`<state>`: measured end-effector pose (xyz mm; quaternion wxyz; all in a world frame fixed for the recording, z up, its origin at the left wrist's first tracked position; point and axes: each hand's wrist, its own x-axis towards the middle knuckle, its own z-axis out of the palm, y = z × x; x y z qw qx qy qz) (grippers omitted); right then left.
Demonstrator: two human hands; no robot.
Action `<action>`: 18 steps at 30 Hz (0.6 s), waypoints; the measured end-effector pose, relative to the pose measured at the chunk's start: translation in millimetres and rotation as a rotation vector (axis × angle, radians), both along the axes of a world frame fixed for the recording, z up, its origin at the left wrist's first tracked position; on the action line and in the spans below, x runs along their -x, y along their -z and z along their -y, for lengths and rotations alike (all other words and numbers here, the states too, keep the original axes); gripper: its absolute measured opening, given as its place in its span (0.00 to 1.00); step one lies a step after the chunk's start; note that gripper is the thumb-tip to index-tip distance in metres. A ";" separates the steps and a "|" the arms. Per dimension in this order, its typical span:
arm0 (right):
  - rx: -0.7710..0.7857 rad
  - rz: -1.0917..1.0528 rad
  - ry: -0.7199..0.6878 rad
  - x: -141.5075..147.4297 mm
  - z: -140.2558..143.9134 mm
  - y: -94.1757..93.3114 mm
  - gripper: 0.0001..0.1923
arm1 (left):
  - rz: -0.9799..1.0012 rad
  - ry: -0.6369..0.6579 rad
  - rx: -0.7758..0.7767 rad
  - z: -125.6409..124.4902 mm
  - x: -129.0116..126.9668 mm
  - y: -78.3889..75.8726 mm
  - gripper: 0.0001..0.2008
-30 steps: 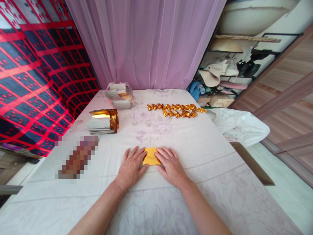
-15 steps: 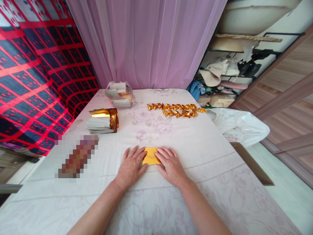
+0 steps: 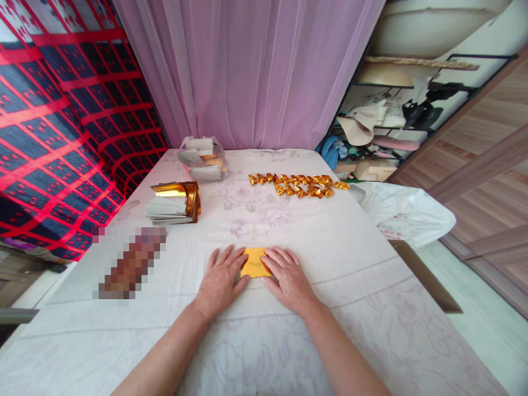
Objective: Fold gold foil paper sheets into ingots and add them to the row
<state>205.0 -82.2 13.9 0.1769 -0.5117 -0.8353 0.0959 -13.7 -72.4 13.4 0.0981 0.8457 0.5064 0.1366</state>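
A small sheet of gold foil paper (image 3: 256,263) lies flat on the cloth-covered table (image 3: 264,341), right in front of me. My left hand (image 3: 223,276) rests on its left edge, fingers stretched out and palm down. Over the right edge lies my right hand (image 3: 286,276), also flat with the fingers spread. Both hands touch the paper but grip nothing; their fingertips cover its side edges. Farther off to the left sits a stack of gold foil sheets with pale backs (image 3: 173,203).
Folded gold foil pieces (image 3: 303,186) stand in rows at the far right. A clear plastic bag (image 3: 202,159) with more sheets is at the back left. A pixelated patch (image 3: 134,264) hides something on the left. A white plastic bag (image 3: 408,212) hangs beyond the right edge.
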 end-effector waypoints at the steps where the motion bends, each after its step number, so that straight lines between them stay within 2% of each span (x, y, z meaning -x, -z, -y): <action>1: 0.000 -0.001 0.000 0.1 0.1 -0.1 0.20 | -0.005 -0.001 0.008 0.0 -0.1 -0.8 0.21; 18: 0.028 -0.007 0.001 -0.1 0.0 -1.8 0.20 | -0.006 -0.008 0.024 -0.9 -0.2 -2.2 0.22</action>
